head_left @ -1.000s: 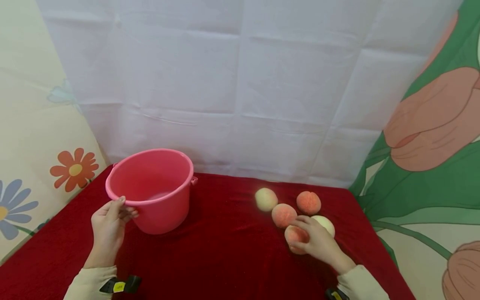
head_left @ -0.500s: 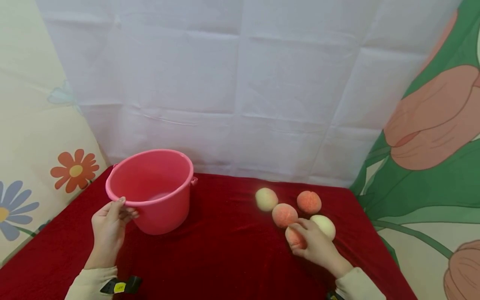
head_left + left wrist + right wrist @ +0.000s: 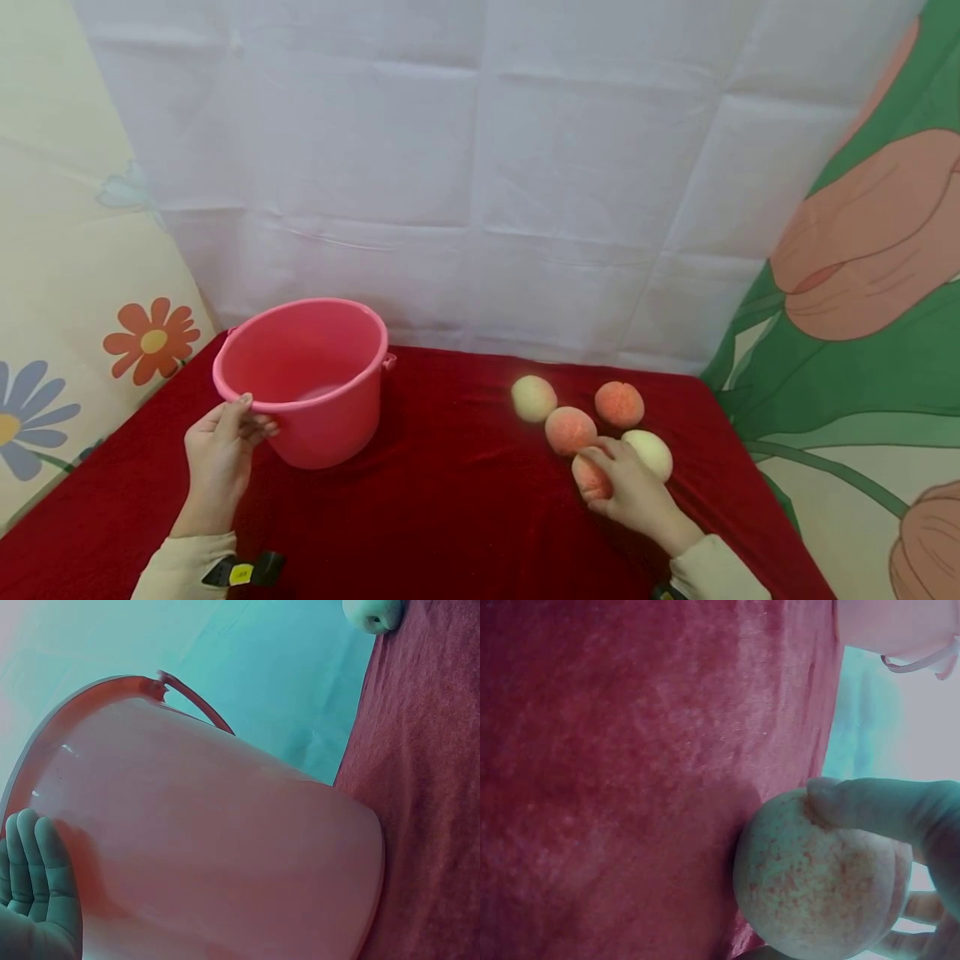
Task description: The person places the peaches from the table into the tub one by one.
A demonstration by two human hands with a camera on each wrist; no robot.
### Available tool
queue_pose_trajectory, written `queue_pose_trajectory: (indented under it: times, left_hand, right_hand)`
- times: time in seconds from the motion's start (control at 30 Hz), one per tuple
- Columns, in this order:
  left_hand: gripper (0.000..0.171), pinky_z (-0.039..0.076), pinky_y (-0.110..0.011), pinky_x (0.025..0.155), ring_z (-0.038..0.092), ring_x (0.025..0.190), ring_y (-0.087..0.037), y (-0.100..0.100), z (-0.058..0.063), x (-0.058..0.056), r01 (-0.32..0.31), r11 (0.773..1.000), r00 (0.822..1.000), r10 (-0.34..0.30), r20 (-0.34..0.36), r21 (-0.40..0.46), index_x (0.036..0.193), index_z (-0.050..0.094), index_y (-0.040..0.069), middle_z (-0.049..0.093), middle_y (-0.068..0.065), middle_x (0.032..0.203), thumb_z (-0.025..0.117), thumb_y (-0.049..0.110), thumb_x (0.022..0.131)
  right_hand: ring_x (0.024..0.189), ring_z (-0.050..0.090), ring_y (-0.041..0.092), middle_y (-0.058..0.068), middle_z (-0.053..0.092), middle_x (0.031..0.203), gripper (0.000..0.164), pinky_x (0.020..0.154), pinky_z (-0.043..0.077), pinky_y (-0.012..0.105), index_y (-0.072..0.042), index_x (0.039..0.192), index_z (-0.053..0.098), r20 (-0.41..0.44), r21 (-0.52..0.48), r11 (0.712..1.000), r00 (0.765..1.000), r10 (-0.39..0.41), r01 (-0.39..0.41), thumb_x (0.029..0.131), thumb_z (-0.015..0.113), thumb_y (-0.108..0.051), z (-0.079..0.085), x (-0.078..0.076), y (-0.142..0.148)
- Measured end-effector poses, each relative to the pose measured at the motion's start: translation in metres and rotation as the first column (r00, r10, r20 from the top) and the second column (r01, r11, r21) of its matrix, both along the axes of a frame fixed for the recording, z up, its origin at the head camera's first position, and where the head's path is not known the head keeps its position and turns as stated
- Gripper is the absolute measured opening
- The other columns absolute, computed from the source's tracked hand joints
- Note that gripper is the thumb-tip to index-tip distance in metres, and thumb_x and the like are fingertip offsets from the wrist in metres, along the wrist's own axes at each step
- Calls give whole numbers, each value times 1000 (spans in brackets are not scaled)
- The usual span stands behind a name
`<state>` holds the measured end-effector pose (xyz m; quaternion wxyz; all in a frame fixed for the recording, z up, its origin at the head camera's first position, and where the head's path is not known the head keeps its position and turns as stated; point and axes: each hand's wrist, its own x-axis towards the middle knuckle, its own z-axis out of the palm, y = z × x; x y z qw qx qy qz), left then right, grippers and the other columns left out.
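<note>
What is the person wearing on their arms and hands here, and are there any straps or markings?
Both hands are bare: left hand, right hand. Each arm has a cream long sleeve, left sleeve and right sleeve. A black strap with a yellow tag sits at the left wrist; a similar black piece shows at the right wrist.

The right hand (image 3: 633,492) covers most of the speckled pink peach (image 3: 588,478) in the head view, only its left side showing. In the left wrist view the round pink plastic bucket (image 3: 225,847) runs off the bottom edge, and the left hand (image 3: 34,892) is cut by the corner. The bucket's inside bottom stays out of sight.
</note>
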<state>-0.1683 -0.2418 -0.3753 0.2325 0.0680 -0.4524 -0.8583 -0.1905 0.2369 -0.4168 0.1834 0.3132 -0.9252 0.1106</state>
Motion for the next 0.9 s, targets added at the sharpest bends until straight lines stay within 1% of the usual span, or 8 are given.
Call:
queue_pose_trajectory:
  times: [0.1,0.27,0.4,0.6,0.7,0.9]
  left_hand:
    - [23,54,-24,54,62,52,-14,0,0,0,1,1000,1000,-1,-1,-1,72,69,3,64,-5,60,57,10,89]
    - [24,54,-24,53,61,51,-14,1,0,0,3,1000,1000,-2,-16,7,71,68,2,63,-6,59,56,9,90]
    - [24,54,-24,53,61,51,-14,1,0,0,4,1000,1000,-4,-22,5,70,68,2,63,-6,59,55,8,90]
    - [23,54,-24,53,62,52,-14,1,0,0,1,1000,1000,-1,-10,-4,71,68,3,63,-5,60,56,9,90]
    - [23,54,-24,54,62,52,-14,1,0,0,1,1000,1000,-1,-10,-6,71,69,3,64,-5,60,57,10,90]
    - [23,54,-24,54,62,52,-14,1,1,0,0,1000,1000,0,-4,-5,71,69,4,64,-5,60,56,10,90]
  right_hand:
    - [96,52,32,16,55,107,61,75,48,42,-5,106,62,-10,-14,1000,1000,0,0,52,85,-18,1,-1,0]
    - [93,53,30,14,56,103,60,74,48,41,-3,105,63,-60,-44,999,998,12,-14,52,85,-21,5,-2,-1]
    - [92,53,28,12,56,102,61,72,49,41,-3,105,63,-71,-87,996,997,-1,-5,52,86,-22,7,-2,-1]
    - [90,54,22,7,56,100,61,70,50,38,-3,105,62,-51,-173,985,998,-24,15,54,86,-24,9,-3,-2]
    - [90,55,20,5,56,101,60,71,50,36,-5,106,62,-22,-218,976,999,-25,20,55,86,-25,11,-2,-2]
    - [94,56,22,6,58,105,61,73,49,38,-5,109,61,31,-294,955,999,-11,19,57,85,-25,15,-2,-1]
